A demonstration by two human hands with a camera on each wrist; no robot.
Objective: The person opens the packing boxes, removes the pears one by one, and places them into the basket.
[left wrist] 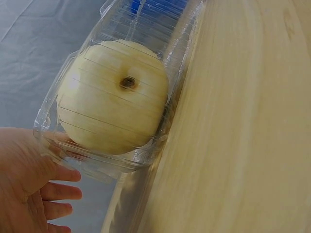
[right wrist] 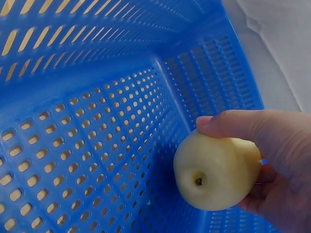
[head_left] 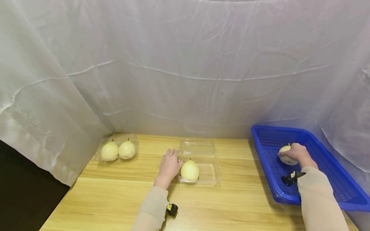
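In the blue basket (head_left: 267, 173) on the right, my right hand (head_left: 300, 154) grips a pale yellow pear (right wrist: 214, 170), thumb on one side and fingers around the other. Beside the near tray of a clear plastic clamshell box (head_left: 209, 173) rests my left hand (head_left: 169, 165). Its fingers (left wrist: 60, 191) are extended, and the thumb lies against the box's left edge. One pear (head_left: 189, 170) sits in the left half of that tray, stem up. The box's lid (head_left: 196, 146) is folded back, away from me.
At the table's far left, a clear plastic box (head_left: 136, 138) contains two pears (head_left: 109, 151). A pale curtain (head_left: 185, 64) hangs behind the wooden table (head_left: 115, 199) and along its sides. Each wrist wears a small black camera (head_left: 172, 209).
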